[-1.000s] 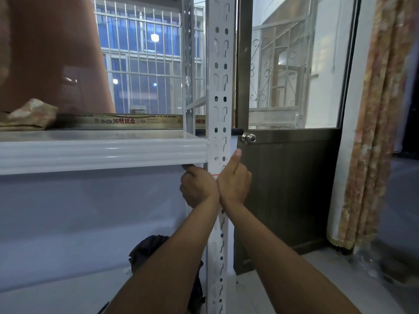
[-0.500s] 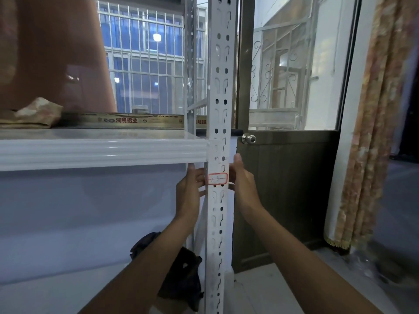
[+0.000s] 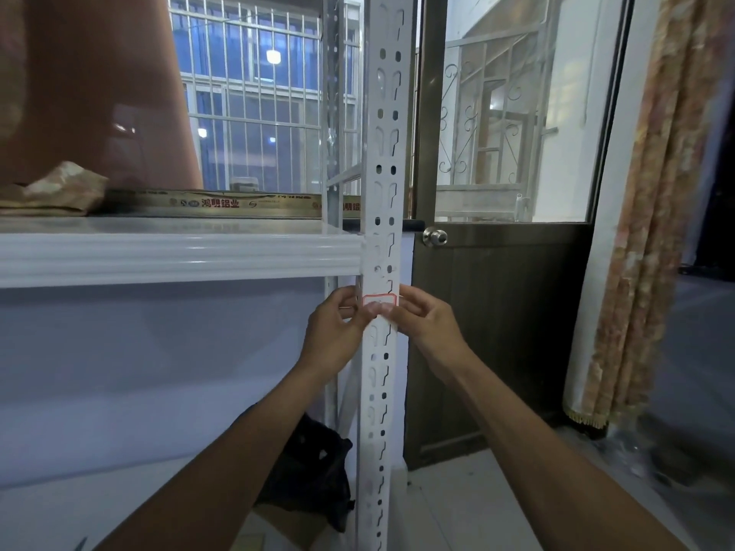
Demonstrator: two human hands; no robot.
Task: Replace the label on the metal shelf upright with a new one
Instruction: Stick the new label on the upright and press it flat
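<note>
A white perforated metal shelf upright [image 3: 384,161] runs from top to bottom through the middle of the head view. A small white label with a red border [image 3: 380,299] is stuck on its front, just below the white shelf [image 3: 179,256]. My left hand [image 3: 338,326] holds the upright from the left and my right hand [image 3: 427,318] from the right. Their fingers curl round its edges. Both thumbs meet on the lower edge of the label and hide its bottom part.
A cardboard strip with printed characters [image 3: 214,202] and crumpled brown paper [image 3: 55,188] lie on the shelf. A dark bag [image 3: 314,471] sits on the floor behind the upright. A brown door with a round knob [image 3: 434,235] stands at right, next to a patterned curtain [image 3: 644,232].
One second ago my hands covered the label. Then they parted to either side and showed it. Now both thumbs have come together on its lower edge.
</note>
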